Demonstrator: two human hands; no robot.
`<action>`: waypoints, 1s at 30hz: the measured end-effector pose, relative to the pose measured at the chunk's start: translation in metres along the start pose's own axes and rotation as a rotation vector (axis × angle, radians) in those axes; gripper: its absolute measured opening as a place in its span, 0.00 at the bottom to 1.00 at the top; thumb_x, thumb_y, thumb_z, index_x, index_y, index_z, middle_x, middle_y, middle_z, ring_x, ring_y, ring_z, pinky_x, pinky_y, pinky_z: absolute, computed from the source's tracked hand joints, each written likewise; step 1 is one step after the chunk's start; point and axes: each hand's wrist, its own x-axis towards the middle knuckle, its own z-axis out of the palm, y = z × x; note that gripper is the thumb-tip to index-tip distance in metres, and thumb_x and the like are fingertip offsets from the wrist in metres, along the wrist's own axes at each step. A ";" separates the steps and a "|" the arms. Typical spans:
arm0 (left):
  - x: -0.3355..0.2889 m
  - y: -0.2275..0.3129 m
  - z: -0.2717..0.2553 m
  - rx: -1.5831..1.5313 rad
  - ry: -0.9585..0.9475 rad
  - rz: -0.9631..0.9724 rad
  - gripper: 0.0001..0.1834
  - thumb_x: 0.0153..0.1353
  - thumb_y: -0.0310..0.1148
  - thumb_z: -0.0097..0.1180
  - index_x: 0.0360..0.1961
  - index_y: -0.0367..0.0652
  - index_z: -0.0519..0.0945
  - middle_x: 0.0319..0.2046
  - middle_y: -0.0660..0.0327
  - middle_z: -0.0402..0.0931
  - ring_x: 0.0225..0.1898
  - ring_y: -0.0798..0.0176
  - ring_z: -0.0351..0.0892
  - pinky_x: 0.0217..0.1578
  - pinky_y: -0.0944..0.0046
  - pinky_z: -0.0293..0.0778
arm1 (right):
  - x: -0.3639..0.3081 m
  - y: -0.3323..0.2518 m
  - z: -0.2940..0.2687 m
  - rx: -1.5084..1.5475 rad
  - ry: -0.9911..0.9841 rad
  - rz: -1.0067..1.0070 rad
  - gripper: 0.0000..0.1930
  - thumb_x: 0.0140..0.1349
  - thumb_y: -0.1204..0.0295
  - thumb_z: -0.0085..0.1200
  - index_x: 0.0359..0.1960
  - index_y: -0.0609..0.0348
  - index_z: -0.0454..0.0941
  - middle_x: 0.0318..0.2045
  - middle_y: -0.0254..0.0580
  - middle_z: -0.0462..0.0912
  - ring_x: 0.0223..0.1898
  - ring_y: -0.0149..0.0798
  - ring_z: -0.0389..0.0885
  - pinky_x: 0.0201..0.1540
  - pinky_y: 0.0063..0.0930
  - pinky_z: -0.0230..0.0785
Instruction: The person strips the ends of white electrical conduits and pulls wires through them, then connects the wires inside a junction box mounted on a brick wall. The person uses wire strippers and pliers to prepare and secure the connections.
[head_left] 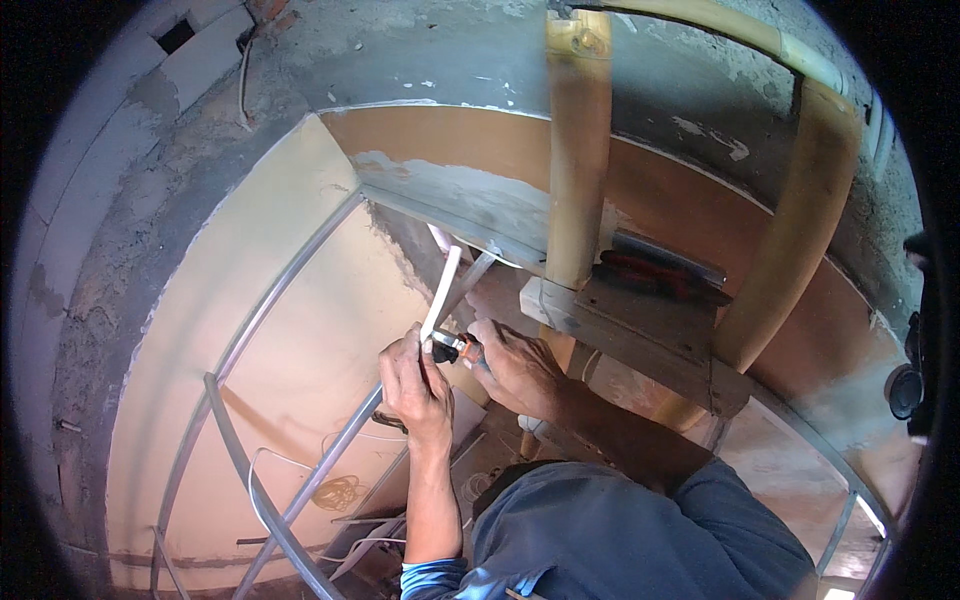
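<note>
In front of my chest, my left hand (pixel 415 385) is closed on the lower end of a short white plastic conduit (pixel 445 283). The conduit slants up and slightly right from my fingertips. My right hand (pixel 518 368) grips pliers (pixel 468 350) with a metal head and an orange and grey handle. Their head meets the conduit's lower end at my left fingertips. A small black part lies between the two hands; its kind is hidden by my fingers.
Thin metal channels (pixel 335 455) form a ceiling frame around my arms. To the right, thick bamboo posts (pixel 578 150) carry a wooden plank (pixel 640 335) with dark and red tools (pixel 660 275) on it. Coiled wire (pixel 340 492) and a white cable (pixel 265 453) show at lower left.
</note>
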 end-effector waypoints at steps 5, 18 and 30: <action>0.005 -0.011 -0.007 0.018 -0.048 -0.163 0.08 0.67 0.22 0.54 0.46 0.33 0.80 0.29 0.50 0.76 0.27 0.51 0.75 0.30 0.58 0.73 | 0.006 -0.007 0.001 -0.070 -0.014 -0.060 0.13 0.67 0.73 0.53 0.47 0.66 0.66 0.39 0.63 0.75 0.46 0.64 0.76 0.48 0.51 0.68; 0.008 -0.011 -0.018 -0.270 -0.133 -0.393 0.10 0.72 0.29 0.52 0.44 0.35 0.82 0.23 0.61 0.77 0.23 0.72 0.67 0.25 0.67 0.66 | 0.008 -0.015 0.000 -0.104 -0.004 -0.117 0.11 0.70 0.72 0.48 0.44 0.68 0.65 0.38 0.66 0.73 0.44 0.65 0.74 0.49 0.54 0.66; 0.012 -0.013 -0.021 -0.489 -0.199 -0.634 0.10 0.72 0.30 0.53 0.44 0.35 0.84 0.22 0.72 0.72 0.23 0.79 0.62 0.23 0.73 0.58 | 0.016 -0.006 0.006 -0.095 0.013 -0.023 0.14 0.69 0.66 0.53 0.40 0.68 0.69 0.32 0.62 0.81 0.38 0.61 0.83 0.42 0.50 0.73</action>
